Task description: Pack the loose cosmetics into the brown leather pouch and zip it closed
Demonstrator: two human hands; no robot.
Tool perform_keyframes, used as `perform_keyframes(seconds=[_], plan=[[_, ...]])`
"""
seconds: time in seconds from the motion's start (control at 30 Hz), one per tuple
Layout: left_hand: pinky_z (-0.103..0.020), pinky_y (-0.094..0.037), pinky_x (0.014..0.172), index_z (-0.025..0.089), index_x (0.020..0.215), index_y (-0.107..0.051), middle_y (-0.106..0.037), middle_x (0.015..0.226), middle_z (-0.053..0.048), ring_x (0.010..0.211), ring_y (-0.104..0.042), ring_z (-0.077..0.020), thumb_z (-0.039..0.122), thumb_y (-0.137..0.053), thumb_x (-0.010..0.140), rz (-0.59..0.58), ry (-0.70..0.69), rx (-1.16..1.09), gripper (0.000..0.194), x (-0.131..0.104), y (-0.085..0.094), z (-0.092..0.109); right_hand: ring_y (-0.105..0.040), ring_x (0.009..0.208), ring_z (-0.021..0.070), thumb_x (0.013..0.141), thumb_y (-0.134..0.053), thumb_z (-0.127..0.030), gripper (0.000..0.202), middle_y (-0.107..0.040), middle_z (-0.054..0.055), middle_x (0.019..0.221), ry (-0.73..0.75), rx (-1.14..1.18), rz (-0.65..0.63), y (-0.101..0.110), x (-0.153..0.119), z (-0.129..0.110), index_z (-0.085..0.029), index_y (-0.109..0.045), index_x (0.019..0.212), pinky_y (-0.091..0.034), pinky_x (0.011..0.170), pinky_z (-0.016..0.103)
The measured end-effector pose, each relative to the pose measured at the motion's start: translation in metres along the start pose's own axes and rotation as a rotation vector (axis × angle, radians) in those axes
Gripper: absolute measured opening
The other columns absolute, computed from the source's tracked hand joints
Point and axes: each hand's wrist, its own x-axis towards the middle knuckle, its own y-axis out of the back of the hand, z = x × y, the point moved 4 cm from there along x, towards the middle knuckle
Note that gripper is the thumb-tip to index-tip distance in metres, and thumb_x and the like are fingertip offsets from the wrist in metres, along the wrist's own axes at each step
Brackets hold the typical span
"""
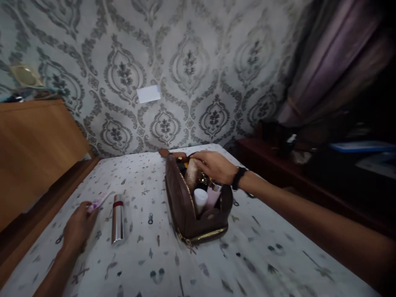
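A brown zippered pouch (177, 197) stands open on the printed sheet, gold zip teeth along its mouth. My right hand (213, 166) reaches into it from the right, fingers closed on the top of a beige tube-like item (192, 175). A white-capped container (200, 199) and a pale pink item (213, 197) stand in the pouch's front part. At the left, my left hand (78, 225) pinches a slim white and purple item (98, 203), its exact kind unclear. Just right of that hand lies a shiny silver tube (117, 225) with a red band.
The printed sheet (145, 255) covers the surface up to a patterned wall. A wooden cabinet (37, 144) borders the left side. A purple curtain (328, 57) and a dark red ledge (256, 152) are at the right. White paper (148, 94) is on the wall.
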Motion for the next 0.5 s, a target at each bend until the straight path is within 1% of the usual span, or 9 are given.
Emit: perform_keyframes(seconds=[0.07, 0.13, 0.17, 0.23, 0.3, 0.4, 0.5], plan=[[-0.036, -0.050, 0.064, 0.016, 0.114, -0.062, -0.071, 0.091, -0.013, 0.085, -0.069, -0.0328, 0.055, -0.041, 0.090, 0.058, -0.003, -0.085, 0.050, 0.001, 0.007, 0.000, -0.067, 0.110, 0.0225, 0.102, -0.042, -0.023, 0.032, -0.074, 0.013, 0.114, -0.002, 0.014, 0.006, 0.002, -0.002, -0.001, -0.016, -0.070, 0.117, -0.045, 0.094, 0.030], [-0.035, -0.049, 0.060, 0.019, 0.105, -0.065, -0.069, 0.079, -0.008, 0.076, -0.068, -0.0303, 0.057, -0.048, 0.084, 0.128, -0.019, -0.195, 0.046, 0.002, 0.018, 0.004, -0.067, 0.110, 0.0219, 0.102, -0.043, -0.022, 0.031, -0.074, 0.012, 0.114, -0.004, 0.027, 0.009, 0.003, -0.004, -0.002, -0.017, -0.070, 0.117, -0.044, 0.094, 0.029], [-0.034, -0.049, 0.059, 0.022, 0.100, -0.066, -0.067, 0.075, -0.004, 0.073, -0.068, -0.0291, 0.060, -0.052, 0.080, 0.155, -0.030, -0.265, 0.045, 0.002, 0.023, 0.008, -0.066, 0.110, 0.0219, 0.102, -0.044, -0.021, 0.031, -0.073, 0.012, 0.115, -0.010, 0.028, 0.008, 0.003, -0.006, -0.003, -0.016, -0.070, 0.117, -0.044, 0.094, 0.029], [-0.034, -0.051, 0.059, 0.025, 0.094, -0.067, -0.065, 0.071, 0.000, 0.069, -0.068, -0.0278, 0.065, -0.058, 0.071, 0.163, -0.035, -0.429, 0.047, 0.001, 0.033, 0.022, -0.066, 0.111, 0.0222, 0.101, -0.045, -0.019, 0.031, -0.072, 0.012, 0.118, -0.023, 0.027, 0.004, 0.003, -0.009, -0.003, -0.015, -0.070, 0.118, -0.044, 0.094, 0.028], [-0.034, -0.053, 0.061, 0.026, 0.095, -0.068, -0.067, 0.073, 0.001, 0.069, -0.069, -0.0271, 0.069, -0.065, 0.064, 0.118, -0.044, -0.604, 0.053, -0.002, 0.043, 0.043, -0.066, 0.111, 0.0227, 0.100, -0.045, -0.018, 0.030, -0.072, 0.012, 0.119, -0.034, 0.023, -0.005, 0.003, -0.011, -0.003, -0.015, -0.070, 0.118, -0.044, 0.092, 0.028], [-0.033, -0.055, 0.066, 0.024, 0.097, -0.068, -0.071, 0.081, 0.000, 0.072, -0.069, -0.0248, 0.070, -0.072, 0.059, 0.093, -0.105, -0.793, 0.060, -0.010, 0.061, 0.086, -0.066, 0.110, 0.0231, 0.099, -0.047, -0.018, 0.029, -0.072, 0.012, 0.116, -0.026, 0.011, 0.004, 0.005, -0.012, -0.002, -0.017, -0.071, 0.114, -0.044, 0.090, 0.029], [-0.029, -0.053, 0.068, 0.022, 0.102, -0.069, -0.071, 0.085, -0.001, 0.072, -0.066, -0.0200, 0.067, -0.074, 0.064, 0.103, -0.223, -0.873, 0.059, -0.020, 0.079, 0.130, -0.064, 0.112, 0.0236, 0.097, -0.050, -0.017, 0.026, -0.072, 0.011, 0.118, 0.077, -0.013, -0.007, 0.003, -0.004, -0.005, -0.018, -0.072, 0.110, -0.044, 0.093, 0.031]])
